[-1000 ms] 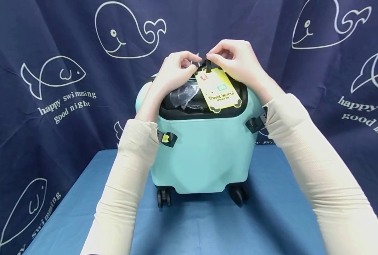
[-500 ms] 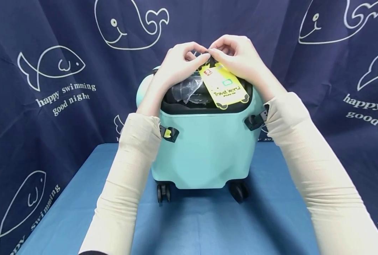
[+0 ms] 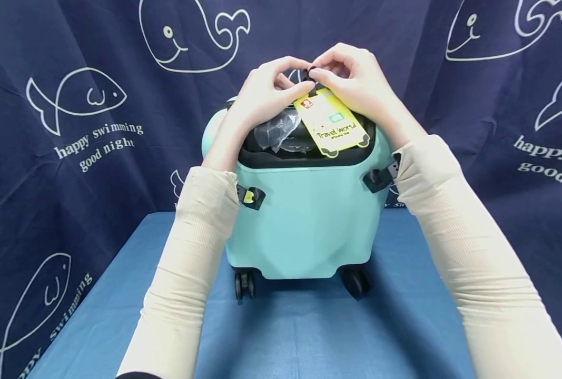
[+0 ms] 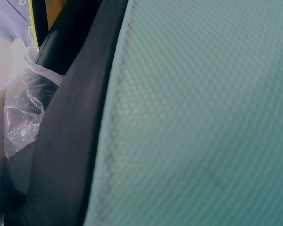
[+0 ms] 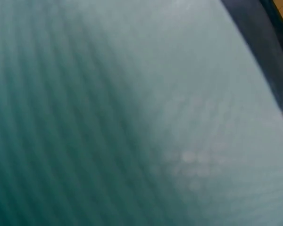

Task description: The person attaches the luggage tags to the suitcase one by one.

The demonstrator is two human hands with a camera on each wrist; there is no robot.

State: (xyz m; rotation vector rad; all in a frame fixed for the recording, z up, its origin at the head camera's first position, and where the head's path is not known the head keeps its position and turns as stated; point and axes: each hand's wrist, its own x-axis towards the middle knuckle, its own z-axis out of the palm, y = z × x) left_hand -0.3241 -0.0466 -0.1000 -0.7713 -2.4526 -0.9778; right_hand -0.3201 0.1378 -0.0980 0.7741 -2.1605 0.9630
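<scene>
A mint-green suitcase (image 3: 304,226) stands upright on its wheels in the head view. A yellow luggage tag (image 3: 335,126) printed "Travel World" hangs tilted over its black recessed top end. Both hands meet above the tag, at its short black strap (image 3: 312,75). My left hand (image 3: 268,97) pinches the strap from the left between thumb and index finger. From the right, my right hand (image 3: 361,84) pinches it too. The fingertips partly cover the strap, so how it is looped cannot be seen. Both wrist views show mostly the suitcase's ribbed green shell (image 4: 193,113).
Clear plastic wrap (image 3: 278,130) covers part of the black handle inside the recess. A blue cloth (image 3: 290,337) lies under the suitcase. Behind hangs a navy curtain (image 3: 96,210) with fish and whale drawings. Black wrist-camera mounts (image 3: 251,197) sit close to the shell.
Both hands have risen slightly, and the left has moved right until its fingertips meet the right hand's at the strap. The tag has shifted a little up and right.
</scene>
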